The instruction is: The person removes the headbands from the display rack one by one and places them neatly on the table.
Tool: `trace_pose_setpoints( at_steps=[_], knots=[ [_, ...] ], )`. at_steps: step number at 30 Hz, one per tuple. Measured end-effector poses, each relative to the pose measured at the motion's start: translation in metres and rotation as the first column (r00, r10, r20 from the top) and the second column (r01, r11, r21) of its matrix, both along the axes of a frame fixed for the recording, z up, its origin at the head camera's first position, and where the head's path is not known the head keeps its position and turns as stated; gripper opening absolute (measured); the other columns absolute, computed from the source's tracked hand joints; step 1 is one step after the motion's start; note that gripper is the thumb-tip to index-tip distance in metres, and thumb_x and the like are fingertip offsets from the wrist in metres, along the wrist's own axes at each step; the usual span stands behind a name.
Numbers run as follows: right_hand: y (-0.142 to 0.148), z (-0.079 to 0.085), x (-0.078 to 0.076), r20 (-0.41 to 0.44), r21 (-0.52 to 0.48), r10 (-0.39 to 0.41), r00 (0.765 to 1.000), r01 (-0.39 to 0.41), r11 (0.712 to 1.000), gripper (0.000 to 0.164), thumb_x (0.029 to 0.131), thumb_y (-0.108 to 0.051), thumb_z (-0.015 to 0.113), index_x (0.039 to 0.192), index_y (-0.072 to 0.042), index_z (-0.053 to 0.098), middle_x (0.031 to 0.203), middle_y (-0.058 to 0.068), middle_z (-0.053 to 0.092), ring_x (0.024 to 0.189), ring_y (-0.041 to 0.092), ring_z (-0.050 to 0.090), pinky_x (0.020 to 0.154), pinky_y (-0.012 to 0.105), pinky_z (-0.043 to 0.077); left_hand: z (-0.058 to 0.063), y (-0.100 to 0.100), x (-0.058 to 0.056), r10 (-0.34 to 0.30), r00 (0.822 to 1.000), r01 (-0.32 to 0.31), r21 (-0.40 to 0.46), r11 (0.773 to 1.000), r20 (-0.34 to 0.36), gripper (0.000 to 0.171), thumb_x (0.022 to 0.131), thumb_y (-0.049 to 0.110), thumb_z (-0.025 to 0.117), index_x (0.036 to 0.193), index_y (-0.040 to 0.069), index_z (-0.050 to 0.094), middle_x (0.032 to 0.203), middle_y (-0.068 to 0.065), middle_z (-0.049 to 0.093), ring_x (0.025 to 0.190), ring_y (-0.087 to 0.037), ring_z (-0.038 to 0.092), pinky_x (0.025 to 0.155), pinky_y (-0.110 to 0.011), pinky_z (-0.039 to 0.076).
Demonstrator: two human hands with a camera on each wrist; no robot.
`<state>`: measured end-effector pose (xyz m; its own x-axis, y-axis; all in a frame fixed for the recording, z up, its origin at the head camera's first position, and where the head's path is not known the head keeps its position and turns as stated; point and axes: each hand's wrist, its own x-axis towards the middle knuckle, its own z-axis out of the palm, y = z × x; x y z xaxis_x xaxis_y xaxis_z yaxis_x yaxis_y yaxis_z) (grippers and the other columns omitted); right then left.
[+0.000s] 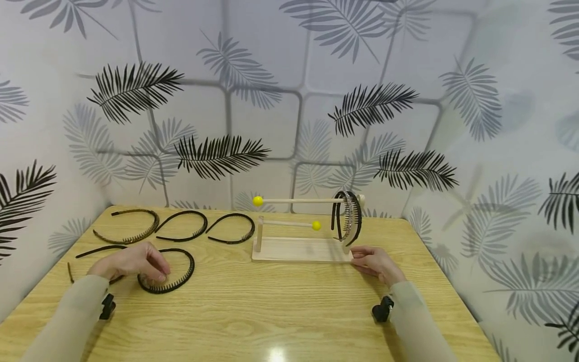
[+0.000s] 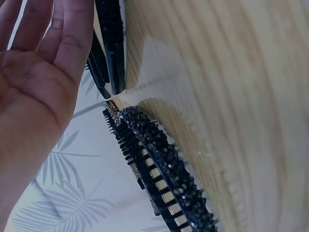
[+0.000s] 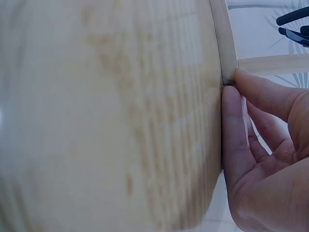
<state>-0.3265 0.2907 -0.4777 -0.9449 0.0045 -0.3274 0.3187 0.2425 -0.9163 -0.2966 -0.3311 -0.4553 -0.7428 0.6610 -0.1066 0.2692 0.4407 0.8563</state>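
My left hand reaches down over a black toothed headband lying on the table, its fingertips inside the loop as seen from the head view. In the left wrist view the fingers look fairly straight beside a dark headband, and their tips are out of frame. My right hand pinches the front right corner of a wooden headband stand between thumb and fingers. Several headbands hang at the right end of the stand's upper rod.
Three headbands lie in a back row: a brownish one, a black one and another. Another dark headband is partly behind my left hand. The stand's rods end in yellow balls. Patterned wall covering closes off the back.
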Motion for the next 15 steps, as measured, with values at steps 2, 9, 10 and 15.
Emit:
trace_pose_setpoints(
  at_steps=[2,9,10,15],
  knots=[
    [-0.001,0.000,0.000,0.000,-0.005,-0.003,1.000,0.003,1.000,0.048,0.091,0.006,0.062,0.138,0.004,0.051,0.107,0.010,0.061,0.087,0.008,0.066,0.085,0.028,0.058,0.000,0.000,0.000,0.002,1.000,-0.002,-0.003,1.000,-0.013,0.020,0.084,0.007,0.075,0.095,-0.009,0.073,0.086,-0.011,0.075,0.071,-0.006,0.066,0.061,-0.026,0.056],
    [-0.002,0.001,0.000,-0.001,-0.009,0.007,1.000,-0.007,1.000,0.049,0.091,0.005,0.062,0.139,0.005,0.050,0.110,0.012,0.061,0.088,0.008,0.067,0.086,0.029,0.058,0.005,0.007,-0.001,0.047,0.997,-0.048,-0.012,0.999,-0.053,0.021,0.087,0.011,0.073,0.099,-0.006,0.073,0.091,-0.010,0.074,0.074,-0.006,0.065,0.065,-0.027,0.056],
    [-0.002,0.001,0.000,-0.004,-0.009,0.008,1.000,-0.008,1.000,0.049,0.091,0.005,0.063,0.139,0.005,0.050,0.111,0.012,0.061,0.088,0.008,0.067,0.085,0.029,0.058,0.006,0.009,-0.001,0.057,0.997,-0.058,-0.012,0.998,-0.056,0.022,0.087,0.012,0.073,0.099,-0.006,0.073,0.090,-0.010,0.074,0.074,-0.006,0.065,0.065,-0.028,0.056],
    [-0.002,0.001,0.001,-0.017,-0.001,0.013,1.000,-0.013,1.000,0.049,0.091,0.005,0.063,0.139,0.006,0.050,0.112,0.014,0.060,0.088,0.008,0.067,0.086,0.030,0.058,0.009,0.020,-0.001,0.117,0.992,-0.117,0.007,0.993,-0.036,0.028,0.089,0.016,0.073,0.104,-0.007,0.071,0.091,-0.009,0.074,0.078,-0.016,0.069,0.071,-0.033,0.058]
  ],
)
